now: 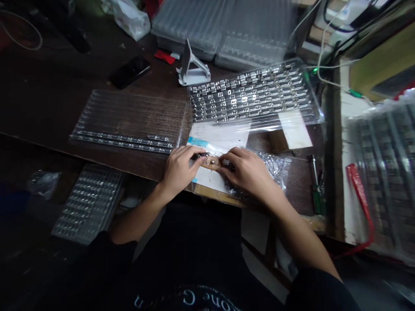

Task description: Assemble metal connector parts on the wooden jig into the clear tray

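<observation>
My left hand (181,169) pinches a small dark metal part (201,155) between thumb and fingers at the table's front edge. Facing it from the right, my right hand (248,170) is closed on another small dark part (228,165), mostly hidden by the fingers. Between the hands lies a small brown block (211,162) with a shiny metal piece on it. Under them is a white board (210,179) with blue tape. A clear bag (275,166) of small parts sits partly behind my right hand.
A clear tray (129,113) with rows of parts lies left; a fuller tray (253,97) lies behind. Also around are a phone (130,72), a white stand (193,71), a white block (295,129), a green-handled screwdriver (316,190) and stacked trays (191,26).
</observation>
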Available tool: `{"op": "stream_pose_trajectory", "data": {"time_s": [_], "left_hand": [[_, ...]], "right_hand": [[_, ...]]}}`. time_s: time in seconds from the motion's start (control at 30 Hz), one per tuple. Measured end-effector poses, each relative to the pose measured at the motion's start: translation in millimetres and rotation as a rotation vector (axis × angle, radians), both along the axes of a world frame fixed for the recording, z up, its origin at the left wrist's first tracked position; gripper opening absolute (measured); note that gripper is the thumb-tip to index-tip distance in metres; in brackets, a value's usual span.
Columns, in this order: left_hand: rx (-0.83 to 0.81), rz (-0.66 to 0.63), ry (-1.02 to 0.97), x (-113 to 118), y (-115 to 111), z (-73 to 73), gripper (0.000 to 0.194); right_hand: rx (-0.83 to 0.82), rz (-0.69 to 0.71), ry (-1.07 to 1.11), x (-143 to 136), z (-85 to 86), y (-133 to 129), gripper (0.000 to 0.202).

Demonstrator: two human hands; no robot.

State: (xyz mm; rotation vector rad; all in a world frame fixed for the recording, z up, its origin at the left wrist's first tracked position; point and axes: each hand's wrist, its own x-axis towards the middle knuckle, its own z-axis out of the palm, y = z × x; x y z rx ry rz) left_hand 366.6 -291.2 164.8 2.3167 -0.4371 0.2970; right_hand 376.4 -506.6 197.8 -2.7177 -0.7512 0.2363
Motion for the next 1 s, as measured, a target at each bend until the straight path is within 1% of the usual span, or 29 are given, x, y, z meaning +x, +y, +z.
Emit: {"op": "stream_pose_trajectory", "data": {"time_s": [0.07, 0.13, 0.27, 0.33, 0.43, 0.53, 0.6, 0.7, 0.77, 0.87, 0.93, 1.0], "left_hand": [[-0.034, -0.035, -0.017, 0.1, -8.0, 2.7, 0.007], [-0.031, -0.070, -0.016, 0.2, -15.2, 4.0, 0.005], [0.003, -0.100, 0.016, 0.7, -23.7, 1.5, 0.003], [0.014, -0.104, 0.036, 1.0, -25.2, -0.6, 0.002], [0.025, -0.105, 0.054, 1.5, -26.0, -2.6, 0.003], [0.037, -0.111, 0.064, 1.8, -26.7, -3.0, 0.002], [0.046, -0.120, 0.068, 2.2, -27.3, -2.8, 0.003], [0.046, -0.123, 0.060, 2.9, -27.8, -3.0, 0.004], [0.043, -0.113, 0.049, 3.0, -27.8, -3.8, 0.005], [0.016, -0.129, 0.025, 2.2, -27.0, -5.1, 0.003], [-0.082, -0.106, -0.022, 1.7, -25.2, -5.2, 0.002], [-0.209, -0.030, -0.084, 1.8, -21.3, -4.2, 0.005]], "right_hand": [[-0.054, 0.004, 0.017, 1.5, 2.3, -5.5, 0.021], [-0.086, 0.026, 0.038, 1.6, 3.0, -7.1, 0.018], [-0.108, 0.038, 0.014, -1.0, 1.5, -5.2, 0.021], [-0.102, 0.034, 0.000, -2.5, 0.8, -5.6, 0.019], [-0.017, 0.025, 0.030, -3.2, 1.6, -10.6, 0.018], [0.184, -0.032, 0.053, -1.3, 4.8, -19.1, 0.023], [0.316, -0.087, 0.027, 0.9, 6.8, -24.2, 0.024], [0.433, -0.131, -0.025, 4.0, 7.6, -28.4, 0.024], [0.464, -0.130, -0.035, 5.5, 6.3, -28.5, 0.026], [0.462, -0.141, -0.039, 6.8, 2.3, -24.6, 0.025], [0.440, -0.157, -0.042, 7.3, -1.2, -19.2, 0.022], [0.418, -0.147, -0.027, 7.4, -4.5, -12.2, 0.020]]}}
